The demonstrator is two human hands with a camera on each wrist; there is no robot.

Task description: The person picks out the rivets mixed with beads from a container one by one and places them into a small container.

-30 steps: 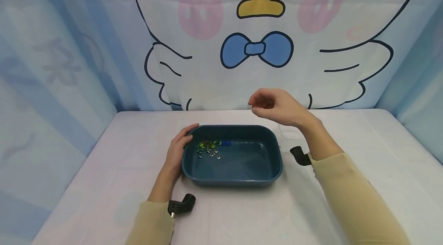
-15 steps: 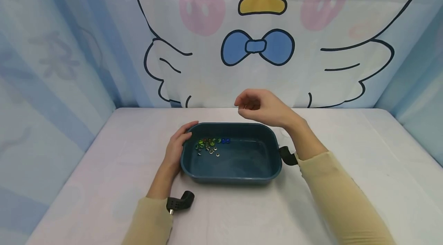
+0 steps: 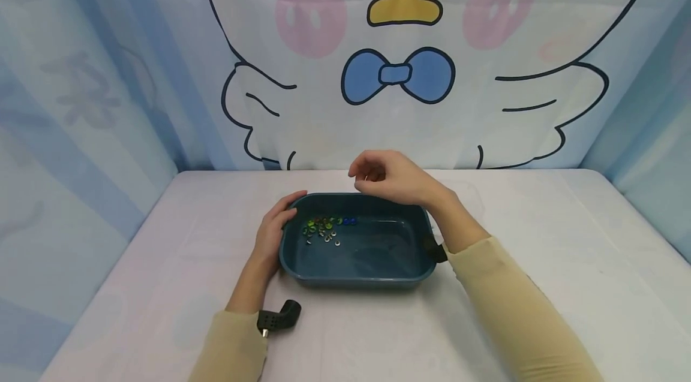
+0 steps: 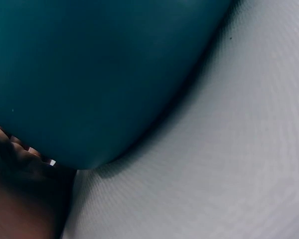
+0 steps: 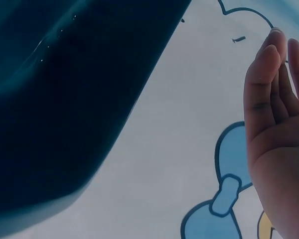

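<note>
We rest our left hand (image 3: 272, 233) against the left end of the dark teal tray (image 3: 378, 271), thumb curled over its rim, fingers along the outer wall. Inside, small coloured beads (image 3: 326, 228) lie clustered near that left end. Farther back, our right hand (image 3: 393, 179) hovers above the rear rim, fingers loosely curled; whether they pinch anything, we cannot tell.
</note>
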